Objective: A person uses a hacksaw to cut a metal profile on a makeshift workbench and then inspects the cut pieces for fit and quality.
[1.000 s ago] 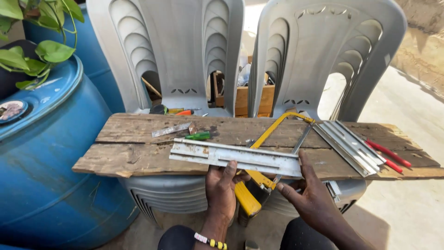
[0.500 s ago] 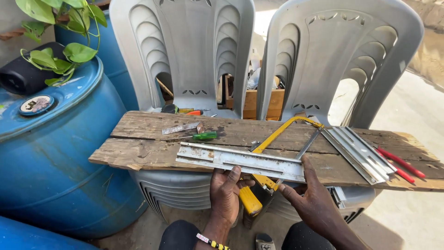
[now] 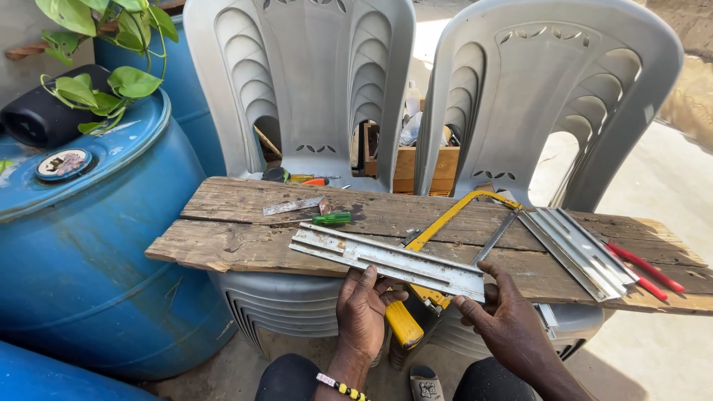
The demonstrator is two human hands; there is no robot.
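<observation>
Hands — left hand [image 3: 362, 312], right hand [image 3: 506, 323] — gripping aluminium rail [image 3: 390, 261] at plank [image 3: 223, 241] edge

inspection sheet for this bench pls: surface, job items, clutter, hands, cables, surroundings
Surface: weathered wooden plank laid across grey plastic chairs.
Job's things: ribbed metal rail lying on plank; yellow hacksaw partly under it.
Clutter: green screwdriver, flat metal strip, stacked metal rails, red-handled pliers.
Hands: left hand touches the rail's near edge; right hand at the rail's right end.
Cables: nothing seen.
Surroundings: blue barrel, leafy plant, wooden crate behind the chairs.
</observation>
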